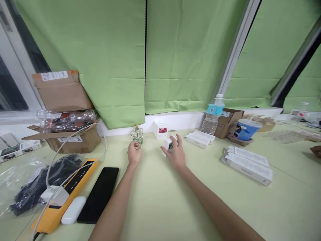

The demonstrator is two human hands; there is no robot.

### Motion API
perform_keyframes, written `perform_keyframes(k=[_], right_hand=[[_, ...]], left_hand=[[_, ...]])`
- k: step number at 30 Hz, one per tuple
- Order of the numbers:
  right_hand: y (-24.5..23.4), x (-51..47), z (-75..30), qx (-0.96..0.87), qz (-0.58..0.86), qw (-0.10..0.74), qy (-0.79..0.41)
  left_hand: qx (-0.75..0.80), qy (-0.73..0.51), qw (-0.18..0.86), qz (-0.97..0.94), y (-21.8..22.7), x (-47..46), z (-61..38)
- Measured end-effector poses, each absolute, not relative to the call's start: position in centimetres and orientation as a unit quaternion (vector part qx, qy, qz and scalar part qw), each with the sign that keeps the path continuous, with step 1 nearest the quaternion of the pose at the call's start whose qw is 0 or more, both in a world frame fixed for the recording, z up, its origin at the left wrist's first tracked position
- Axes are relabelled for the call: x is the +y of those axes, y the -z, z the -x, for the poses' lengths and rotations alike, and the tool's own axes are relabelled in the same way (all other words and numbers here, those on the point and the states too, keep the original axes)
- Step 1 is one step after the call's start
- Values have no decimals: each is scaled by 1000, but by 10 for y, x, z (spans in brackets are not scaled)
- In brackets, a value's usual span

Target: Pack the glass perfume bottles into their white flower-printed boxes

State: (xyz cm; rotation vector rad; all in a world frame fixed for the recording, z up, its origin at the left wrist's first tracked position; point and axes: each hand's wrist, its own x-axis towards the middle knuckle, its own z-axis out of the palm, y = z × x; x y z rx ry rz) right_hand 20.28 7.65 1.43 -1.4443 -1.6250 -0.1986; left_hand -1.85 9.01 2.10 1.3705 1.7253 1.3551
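My left hand (134, 154) reaches to the far side of the pale green table (160, 204), its fingers closed around the base of a small clear glass bottle (137, 135) with a gold cap. My right hand (175, 153) is curled around a small white box (167, 144) lying just to the right of it. A second small white box (160, 130) with a red picture stands upright by the wall behind both hands.
At left lie a black phone (98, 194), a yellow device (65, 194) with a white cable, a white case (73, 210) and a bag of dark items (37, 184). Cardboard boxes (67, 134) stand back left. A water bottle (212, 115), blue cup (246, 130) and flat white cartons (248, 164) sit right.
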Motion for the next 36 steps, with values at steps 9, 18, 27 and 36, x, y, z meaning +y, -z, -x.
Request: perform_keyframes(k=[9,18,27,36], right_hand=[[-18,142,-180,-608,670,413,105],[-14,196,-171,-595,682,405,127],[-10,213,-171,-589,690,399,130],[-10,206,-169,-599,664,430,121]], left_hand=[[719,-491,133,-473,-13,104,12],[735,-434,57,-517,-10,141,6],[747,-427,65,-505,-10,157,7],[747,-426,74,-505,-13,145,8]])
